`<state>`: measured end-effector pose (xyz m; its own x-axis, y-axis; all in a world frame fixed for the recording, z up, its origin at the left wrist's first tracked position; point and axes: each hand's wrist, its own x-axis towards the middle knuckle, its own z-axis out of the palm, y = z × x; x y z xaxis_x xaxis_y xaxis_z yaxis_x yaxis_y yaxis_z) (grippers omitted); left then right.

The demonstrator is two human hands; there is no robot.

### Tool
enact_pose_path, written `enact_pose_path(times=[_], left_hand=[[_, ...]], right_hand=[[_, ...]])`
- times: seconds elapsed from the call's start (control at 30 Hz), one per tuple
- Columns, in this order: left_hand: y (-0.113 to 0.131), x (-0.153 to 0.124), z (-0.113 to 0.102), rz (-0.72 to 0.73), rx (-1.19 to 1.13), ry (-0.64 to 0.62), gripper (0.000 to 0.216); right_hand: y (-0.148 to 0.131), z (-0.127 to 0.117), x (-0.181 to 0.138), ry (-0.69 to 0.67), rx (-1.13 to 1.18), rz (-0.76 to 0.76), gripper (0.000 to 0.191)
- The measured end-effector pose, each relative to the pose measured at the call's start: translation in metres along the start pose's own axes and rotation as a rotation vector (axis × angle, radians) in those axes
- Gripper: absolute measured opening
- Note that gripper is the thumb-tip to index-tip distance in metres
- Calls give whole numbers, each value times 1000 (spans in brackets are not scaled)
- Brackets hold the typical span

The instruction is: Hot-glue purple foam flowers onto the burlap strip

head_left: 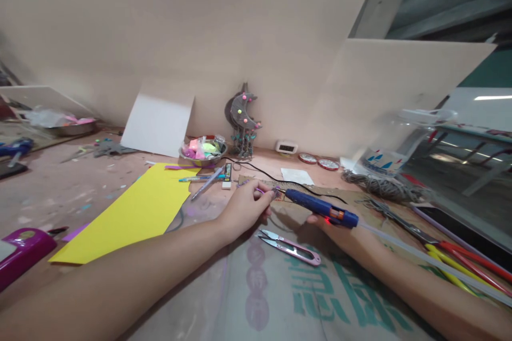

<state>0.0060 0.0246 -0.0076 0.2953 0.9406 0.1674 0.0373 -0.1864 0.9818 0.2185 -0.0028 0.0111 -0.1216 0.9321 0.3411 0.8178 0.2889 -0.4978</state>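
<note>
My right hand (332, 226) is wrapped round a blue hot glue gun (320, 206) with an orange trigger, its nozzle pointing left. My left hand (244, 205) pinches a small purple piece (261, 190) right at the nozzle tip. Both hands work over a flattened cardboard sheet (280, 287) with green printing. Pink thread snips (290, 246) lie on the cardboard just in front of my hands.
A yellow paper sheet (136, 213) lies at left, pens (208, 180) and a metal bowl (203, 152) of coloured bits behind it. A grey moon decoration (242, 117) leans on the back board. Twine (384, 186), a plastic jar (396, 144) and scissors (452, 250) sit right; purple object (22, 250) near left.
</note>
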Motion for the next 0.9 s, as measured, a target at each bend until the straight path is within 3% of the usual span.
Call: enact_pose_path(times=[0.23, 0.43, 0.9], left_hand=[[1, 0, 0, -14, 7, 3, 22], [1, 0, 0, -23, -2, 10, 22], [4, -2, 0, -10, 35, 7, 21]], right_hand=[[1, 1, -2, 39, -6, 1, 24], [1, -1, -1, -20, 12, -21, 20], [-4, -1, -3, 4, -10, 75, 26]])
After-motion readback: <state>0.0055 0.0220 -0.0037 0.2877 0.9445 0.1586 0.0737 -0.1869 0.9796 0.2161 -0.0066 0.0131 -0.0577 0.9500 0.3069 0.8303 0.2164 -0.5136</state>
